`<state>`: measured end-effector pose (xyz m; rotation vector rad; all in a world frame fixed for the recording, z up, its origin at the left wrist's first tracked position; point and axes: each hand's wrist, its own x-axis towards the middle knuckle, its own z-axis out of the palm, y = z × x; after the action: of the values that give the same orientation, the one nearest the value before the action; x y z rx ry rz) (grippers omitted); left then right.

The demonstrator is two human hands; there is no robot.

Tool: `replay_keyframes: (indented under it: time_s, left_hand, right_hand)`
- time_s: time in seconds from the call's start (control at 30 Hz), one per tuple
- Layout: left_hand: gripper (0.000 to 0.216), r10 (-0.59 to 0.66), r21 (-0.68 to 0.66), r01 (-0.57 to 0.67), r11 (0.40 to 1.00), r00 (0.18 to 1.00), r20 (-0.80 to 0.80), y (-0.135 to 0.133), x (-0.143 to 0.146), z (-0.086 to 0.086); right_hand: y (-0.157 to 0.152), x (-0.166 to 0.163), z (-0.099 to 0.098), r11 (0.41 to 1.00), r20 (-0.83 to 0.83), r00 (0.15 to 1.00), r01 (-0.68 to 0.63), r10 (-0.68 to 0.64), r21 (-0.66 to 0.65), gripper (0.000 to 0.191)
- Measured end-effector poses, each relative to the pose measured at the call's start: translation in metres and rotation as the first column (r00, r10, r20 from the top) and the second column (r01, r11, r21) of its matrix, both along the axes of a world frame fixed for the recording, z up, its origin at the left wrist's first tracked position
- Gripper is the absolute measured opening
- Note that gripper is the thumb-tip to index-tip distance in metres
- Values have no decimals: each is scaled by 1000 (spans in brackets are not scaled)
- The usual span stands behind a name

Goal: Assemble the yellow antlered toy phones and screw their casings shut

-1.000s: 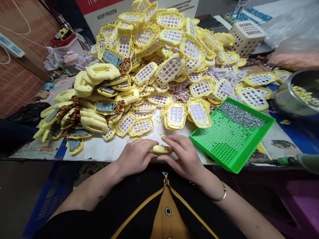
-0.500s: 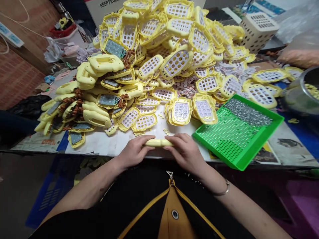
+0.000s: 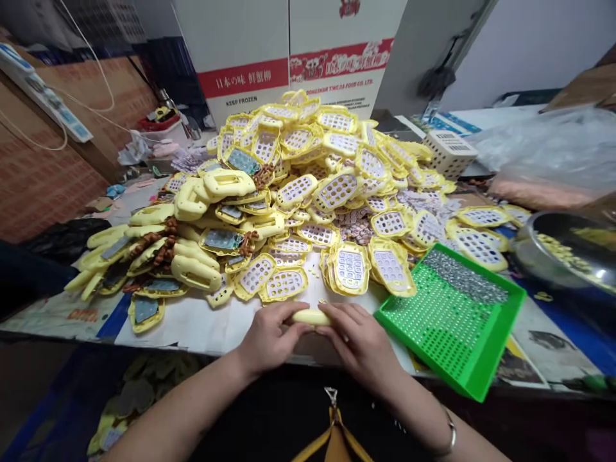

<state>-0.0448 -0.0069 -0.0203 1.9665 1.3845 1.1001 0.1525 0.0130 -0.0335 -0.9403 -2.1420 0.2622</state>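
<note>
Between my two hands is a yellow plastic toy phone casing (image 3: 312,317), seen edge-on at the front of the table. My left hand (image 3: 272,337) pinches its left end, thumb below and fingers above. On the other end, my right hand (image 3: 360,340) grips it the same way. The casing's faces are hidden from me. Just beyond lie stacked yellow shells with white keypads (image 3: 350,268) and a similar shell (image 3: 392,266) to their right. Yellow casings with circuit boards and brown wires (image 3: 221,240) are piled at left.
A large heap of yellow shells (image 3: 337,189) fills the table's middle, with white cartons (image 3: 250,83) behind. The green perforated tray (image 3: 450,327) with small metal screws overhangs the front edge at right. Beyond it stands a metal bowl (image 3: 534,256) of small yellow pieces.
The view has tilted up, so the cartons show more and the table sits lower. Both hands still hold the casing, which has turned slightly and shows a smoother edge.
</note>
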Motion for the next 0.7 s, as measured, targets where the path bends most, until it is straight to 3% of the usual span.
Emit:
replay_keyframes:
  time_s: [0.1, 0.2, 0.37, 0.43, 0.5, 0.53, 0.6, 0.67, 0.7]
  left_hand:
    - [32, 16, -37, -13, 999, 995, 94, 3, -5, 4]
    - [27, 11, 79, -13, 997, 1000, 22, 3, -6, 10]
    - [23, -68, 238, 81, 968, 996, -60, -1, 1, 17]
    - [23, -105, 145, 101, 984, 994, 17, -2, 1, 17]
    - [33, -63, -103, 87, 991, 975, 212, -1, -2, 14]
    - [44, -3, -268, 97, 959, 944, 330, 0, -3, 12]
    - [66, 126, -566, 250, 785, 831, 541, 1, -4, 9]
    - [79, 198, -659, 505, 557, 691, 696, 3, 0, 9]
    - [78, 217, -642, 599, 478, 628, 747, 4, 3, 11]
  right_hand:
    - [3, 2, 2, 996, -173, 984, 22, -37, -87, 21]
    - [2, -1, -1, 987, -269, 962, 11, -54, -161, 22]
    - [-1, -5, -1, 986, -347, 936, -104, 53, -128, 33]
    - [-3, -3, 3, 980, -356, 932, -128, 66, -152, 32]
    - [-6, 0, 9, 984, -364, 930, -114, 57, -137, 33]
    - [-8, 2, 12, 991, -360, 931, -104, 65, -89, 33]
    - [-12, 5, 19, 992, -322, 939, -99, 118, 73, 29]
    - [-16, 7, 25, 950, -219, 952, -151, 214, 272, 21]
    - [-17, 7, 26, 918, -149, 956, -190, 254, 349, 18]
